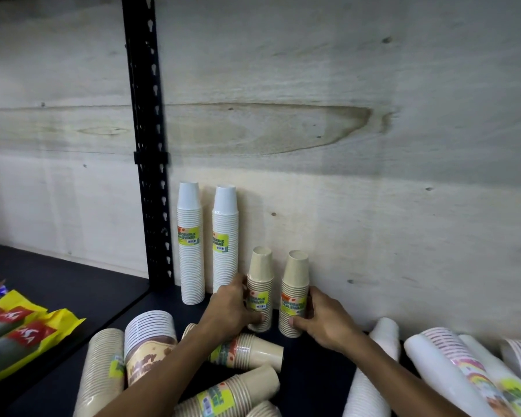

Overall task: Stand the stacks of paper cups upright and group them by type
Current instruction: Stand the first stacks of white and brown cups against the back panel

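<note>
My left hand (233, 308) grips one upright tan stack (260, 288) and my right hand (322, 319) grips its twin (294, 293), standing just beside.

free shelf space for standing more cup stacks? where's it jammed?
Bare shelf runs along the back wall right of the right beige stack, which the right hand grips, until the lying white stacks. A narrow gap lies between the held beige stacks. Crowded: front, with toppled beige stacks beneath the left hand.
</note>
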Demonstrator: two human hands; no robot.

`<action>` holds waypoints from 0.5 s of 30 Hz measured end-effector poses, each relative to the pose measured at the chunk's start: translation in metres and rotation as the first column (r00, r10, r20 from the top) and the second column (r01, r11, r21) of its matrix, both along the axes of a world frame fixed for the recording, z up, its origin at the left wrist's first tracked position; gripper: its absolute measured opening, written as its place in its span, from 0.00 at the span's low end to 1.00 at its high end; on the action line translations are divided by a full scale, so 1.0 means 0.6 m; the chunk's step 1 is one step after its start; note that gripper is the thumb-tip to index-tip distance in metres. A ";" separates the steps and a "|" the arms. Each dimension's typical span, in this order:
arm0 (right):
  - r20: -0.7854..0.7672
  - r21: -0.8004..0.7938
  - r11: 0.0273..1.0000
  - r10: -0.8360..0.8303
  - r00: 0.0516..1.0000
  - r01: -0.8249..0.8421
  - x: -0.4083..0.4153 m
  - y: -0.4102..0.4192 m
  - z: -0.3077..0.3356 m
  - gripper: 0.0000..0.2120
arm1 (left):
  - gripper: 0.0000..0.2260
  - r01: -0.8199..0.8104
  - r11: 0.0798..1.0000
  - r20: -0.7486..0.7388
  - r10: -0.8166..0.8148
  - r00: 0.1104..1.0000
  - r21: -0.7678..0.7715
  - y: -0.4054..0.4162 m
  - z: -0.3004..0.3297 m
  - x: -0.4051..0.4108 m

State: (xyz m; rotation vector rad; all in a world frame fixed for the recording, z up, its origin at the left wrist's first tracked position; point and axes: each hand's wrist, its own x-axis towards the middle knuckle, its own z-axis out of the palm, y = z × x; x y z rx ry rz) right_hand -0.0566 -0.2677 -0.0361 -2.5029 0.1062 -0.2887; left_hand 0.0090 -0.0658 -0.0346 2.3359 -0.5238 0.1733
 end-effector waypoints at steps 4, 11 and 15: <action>0.000 -0.005 1.000 -0.019 1.000 0.019 0.009 0.004 0.000 0.27 | 0.32 -0.039 0.999 0.026 0.039 0.999 0.002 -0.003 0.000 0.007; -0.012 0.010 0.999 -0.047 0.999 0.047 0.024 0.011 -0.001 0.27 | 0.30 -0.059 0.998 0.035 0.059 0.998 -0.003 -0.006 -0.004 0.018; -0.037 -0.009 0.998 -0.064 0.997 0.063 0.025 0.016 0.003 0.26 | 0.28 -0.079 0.997 0.024 0.078 0.997 0.024 -0.007 -0.003 0.019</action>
